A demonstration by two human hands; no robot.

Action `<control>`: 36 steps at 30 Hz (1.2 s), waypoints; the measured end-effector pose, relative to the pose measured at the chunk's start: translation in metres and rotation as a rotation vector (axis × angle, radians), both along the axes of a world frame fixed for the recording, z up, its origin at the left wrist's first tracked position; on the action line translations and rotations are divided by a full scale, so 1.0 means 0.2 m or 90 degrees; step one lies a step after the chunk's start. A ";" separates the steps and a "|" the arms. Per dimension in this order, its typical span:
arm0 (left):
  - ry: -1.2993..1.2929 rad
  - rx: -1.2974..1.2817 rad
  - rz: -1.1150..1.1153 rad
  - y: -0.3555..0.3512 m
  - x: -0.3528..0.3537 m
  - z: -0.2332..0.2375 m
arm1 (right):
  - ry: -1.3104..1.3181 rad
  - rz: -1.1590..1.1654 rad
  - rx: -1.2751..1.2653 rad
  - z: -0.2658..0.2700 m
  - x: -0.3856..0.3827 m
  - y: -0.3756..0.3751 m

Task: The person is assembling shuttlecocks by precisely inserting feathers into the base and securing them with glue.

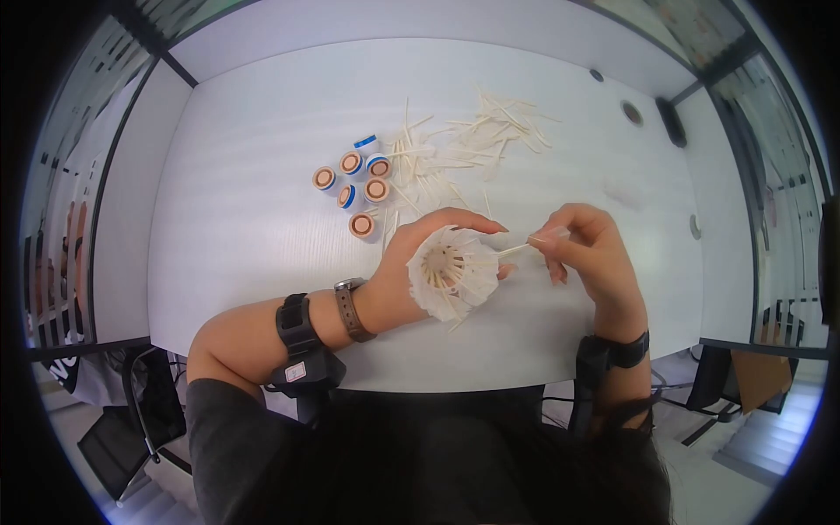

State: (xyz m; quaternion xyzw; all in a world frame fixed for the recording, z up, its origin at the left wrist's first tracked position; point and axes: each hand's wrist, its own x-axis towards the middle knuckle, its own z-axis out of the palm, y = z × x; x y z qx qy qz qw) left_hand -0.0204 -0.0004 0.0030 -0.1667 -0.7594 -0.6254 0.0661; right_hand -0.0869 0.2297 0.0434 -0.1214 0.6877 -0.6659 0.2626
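My left hand (402, 262) is closed around a white feather shuttlecock (442, 271). The open feather skirt faces up at me, with pale quills running down inside it; the base is hidden beneath. To the right, my right hand (582, 249) pinches a single feather (516, 250) between thumb and fingertips. Its pale shaft points left and reaches the right side of the skirt. Both hands are held over the near part of the white table.
Loose feathers (433, 162) lie scattered across the white table (262, 131) beyond my hands. Left of them stand several short white-and-blue cylinders (361, 225) with brown ringed tops, one tipped over. Low white partitions (166, 175) border the table.
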 end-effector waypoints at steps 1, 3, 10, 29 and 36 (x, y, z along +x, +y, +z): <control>0.009 -0.015 -0.007 0.00 0.00 -0.01 | -0.002 0.005 0.000 0.01 0.00 0.00; -0.024 -0.028 -0.015 0.00 0.00 0.00 | -0.005 0.016 -0.001 0.02 0.01 -0.01; -0.014 -0.023 -0.040 -0.02 0.01 -0.02 | 0.029 0.003 0.020 0.03 0.02 -0.03; -0.005 -0.006 -0.074 0.00 0.01 0.03 | 0.040 -0.011 -0.044 0.00 0.00 -0.01; -0.022 -0.024 -0.101 -0.01 0.00 -0.01 | 0.019 -0.019 -0.014 0.01 0.01 -0.02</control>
